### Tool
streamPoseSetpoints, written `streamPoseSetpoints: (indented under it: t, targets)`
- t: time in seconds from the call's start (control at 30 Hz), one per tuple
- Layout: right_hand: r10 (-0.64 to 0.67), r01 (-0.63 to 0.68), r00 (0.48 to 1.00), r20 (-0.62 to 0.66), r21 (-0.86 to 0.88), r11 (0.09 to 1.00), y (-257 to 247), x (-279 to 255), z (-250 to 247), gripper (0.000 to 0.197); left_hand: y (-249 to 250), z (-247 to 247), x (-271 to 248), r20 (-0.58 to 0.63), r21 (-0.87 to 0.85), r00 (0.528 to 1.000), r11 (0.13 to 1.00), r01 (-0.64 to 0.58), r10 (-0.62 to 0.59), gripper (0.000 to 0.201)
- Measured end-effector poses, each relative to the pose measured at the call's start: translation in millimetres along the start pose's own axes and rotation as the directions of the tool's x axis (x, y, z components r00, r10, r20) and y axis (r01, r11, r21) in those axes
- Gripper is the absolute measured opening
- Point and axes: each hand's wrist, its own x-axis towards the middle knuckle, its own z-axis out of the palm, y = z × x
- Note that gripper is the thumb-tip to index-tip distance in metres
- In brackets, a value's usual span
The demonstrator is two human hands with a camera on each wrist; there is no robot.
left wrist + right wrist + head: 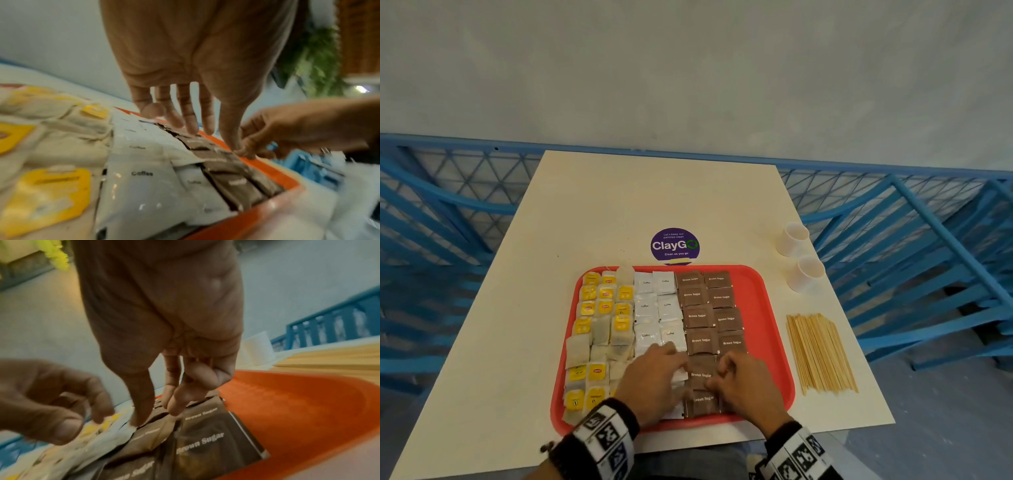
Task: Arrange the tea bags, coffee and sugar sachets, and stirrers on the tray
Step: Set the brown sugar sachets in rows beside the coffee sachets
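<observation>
On the red tray (774, 342), the brown sugar sachets (702, 375) are touched by the right hand (746, 383), fingertips loosely curled, nothing gripped. The left hand (654, 380) is spread flat over the coffee sachets (647, 308).

Smooth plastic tray (770, 329), wooden stirrers (820, 353)

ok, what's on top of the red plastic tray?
On the red plastic tray: yellow-tagged tea bags, white coffee sachets, brown sugar sachets. Left hand and right hand cover some near ones.
</observation>
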Motion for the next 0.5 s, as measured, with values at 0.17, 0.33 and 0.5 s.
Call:
streamPoseSetpoints:
  t: [0.17,0.33,0.5]
  targets:
    - [-0.204,0.209,0.978,0.046,-0.152,0.966,-0.9,-2.2,6.0,0.012,9.8,16.6,16.2,0.038,0.225,0.99,0.965,-0.137,0.132,0.049]
    - [-0.173,0.168,0.985,-0.016,-0.161,0.973,4.6,5.0,4.5,0.017,8.7,20.5,19.5,0.046,0.288,0.995,0.952,-0.101,0.092,0.039]
    - [-0.156,0.154,0.988,-0.003,-0.146,0.977,9.4,5.7,9.1,0.023,5.4,25.6,20.4,0.051,0.274,0.995,0.957,-0.098,0.088,0.03]
